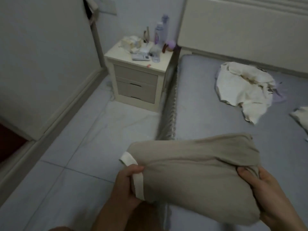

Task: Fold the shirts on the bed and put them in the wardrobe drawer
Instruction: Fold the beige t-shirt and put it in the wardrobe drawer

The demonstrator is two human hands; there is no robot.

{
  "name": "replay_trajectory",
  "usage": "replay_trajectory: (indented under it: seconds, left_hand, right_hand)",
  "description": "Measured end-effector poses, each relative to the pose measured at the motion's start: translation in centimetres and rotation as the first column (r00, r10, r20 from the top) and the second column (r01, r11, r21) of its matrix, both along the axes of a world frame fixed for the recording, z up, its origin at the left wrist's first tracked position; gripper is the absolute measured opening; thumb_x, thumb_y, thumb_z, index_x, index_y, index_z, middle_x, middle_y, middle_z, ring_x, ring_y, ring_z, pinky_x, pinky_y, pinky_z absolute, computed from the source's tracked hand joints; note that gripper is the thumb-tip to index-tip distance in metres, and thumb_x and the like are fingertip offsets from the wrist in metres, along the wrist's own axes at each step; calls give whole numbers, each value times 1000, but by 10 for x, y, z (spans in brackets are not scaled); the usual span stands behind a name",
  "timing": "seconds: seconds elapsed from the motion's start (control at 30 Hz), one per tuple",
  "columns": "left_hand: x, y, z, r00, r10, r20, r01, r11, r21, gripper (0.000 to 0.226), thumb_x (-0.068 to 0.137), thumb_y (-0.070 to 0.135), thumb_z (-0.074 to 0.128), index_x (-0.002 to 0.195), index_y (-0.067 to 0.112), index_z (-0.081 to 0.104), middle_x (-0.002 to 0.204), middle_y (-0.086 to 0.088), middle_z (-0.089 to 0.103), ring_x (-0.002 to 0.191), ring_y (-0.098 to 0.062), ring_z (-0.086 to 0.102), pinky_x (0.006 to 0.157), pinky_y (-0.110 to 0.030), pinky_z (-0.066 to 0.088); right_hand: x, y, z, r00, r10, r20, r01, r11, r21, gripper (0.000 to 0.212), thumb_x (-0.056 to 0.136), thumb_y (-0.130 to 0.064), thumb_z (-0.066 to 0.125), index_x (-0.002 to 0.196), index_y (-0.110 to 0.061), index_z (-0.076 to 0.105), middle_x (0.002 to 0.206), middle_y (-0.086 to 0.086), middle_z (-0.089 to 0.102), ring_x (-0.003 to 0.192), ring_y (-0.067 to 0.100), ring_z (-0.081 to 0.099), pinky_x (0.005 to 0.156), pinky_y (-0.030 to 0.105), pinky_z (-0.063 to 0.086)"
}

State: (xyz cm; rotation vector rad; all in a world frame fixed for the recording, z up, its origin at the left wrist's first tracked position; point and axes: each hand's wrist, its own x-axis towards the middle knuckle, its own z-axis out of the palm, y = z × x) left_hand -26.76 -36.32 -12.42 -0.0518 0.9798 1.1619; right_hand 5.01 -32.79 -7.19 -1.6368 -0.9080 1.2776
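One folded beige shirt [196, 169] in two hands, left hand [126, 184], right hand [260, 189]; one crumpled white shirt [245, 87] on bed [196, 114].

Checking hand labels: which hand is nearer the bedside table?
Left. The left hand grips the beige shirt's left end over the floor, below the bedside table. The right hand holds the shirt's other end over the bed, farther away.

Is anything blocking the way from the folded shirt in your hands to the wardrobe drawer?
Cannot say: no wardrobe drawer is in view. Both hands, left hand and right hand, hold the folded beige shirt over the bed edge; only bare floor lies leftward.
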Motion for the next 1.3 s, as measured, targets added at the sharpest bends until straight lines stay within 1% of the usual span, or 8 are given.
replay_trajectory:
  seconds: [0.1,0.3,0.4,0.6,0.7,0.8,1.03,1.3]
  left_hand:
    - [-84,34,32,986,155,-62,-152,987,56,28,61,7,66,86,6,78,87,-17,74,73,-34,72,58,-39,58]
    - [-201,38,203,930,325,-169,-313,945,94,27,62,-1,71,84,14,74,98,-20,51,83,-38,49,82,-50,43]
    - [-236,20,304,894,395,-210,-382,919,100,44,68,3,69,112,10,70,117,-25,65,106,-47,61,96,-60,48]
    - [-286,-31,424,768,582,-268,-563,812,152,58,65,2,68,122,6,62,111,-21,71,98,-39,69,72,-44,58]
    - [-307,-54,444,640,705,-304,-684,704,192,55,58,3,71,113,9,66,99,-19,74,85,-37,72,62,-42,58]
    - [-330,-76,454,520,807,-280,-778,583,234,54,59,2,69,112,12,67,103,-18,74,88,-35,72,61,-40,58]
    - [-411,-132,456,299,931,-211,-888,352,296,49,70,5,64,119,8,68,109,-17,72,95,-34,71,69,-41,59]
    - [-524,-170,426,207,962,-177,-943,245,225,37,82,23,67,117,15,72,125,-16,66,112,-34,65,86,-43,55]
  right_hand:
    - [-96,77,33,994,113,-12,-113,993,19,17,93,-13,58,105,-14,70,99,8,77,90,29,73,64,34,62]
    - [-237,152,190,953,299,-44,-299,954,1,18,97,-15,56,109,-13,69,98,7,77,85,25,74,66,37,62]
    - [-286,163,278,908,415,-50,-416,909,-13,19,97,-15,55,111,-13,68,95,6,77,81,25,74,71,39,58]
    - [-380,179,382,758,649,-63,-649,760,20,18,94,-15,60,108,-15,72,104,10,75,96,28,72,80,48,59]
    - [-433,187,405,659,751,-47,-749,661,50,19,93,-21,62,107,-11,70,103,16,74,99,36,70,91,60,51]
    - [-491,184,419,557,830,-25,-824,556,110,14,95,-20,60,98,-23,74,97,7,77,87,25,74,71,42,58]
    - [-644,164,423,287,956,-55,-952,292,97,19,97,-21,57,106,-13,72,103,13,75,91,31,73,69,37,60]
    - [-806,123,408,134,989,65,-985,126,117,15,97,-16,57,101,-21,71,87,-4,77,77,13,73,57,20,56]
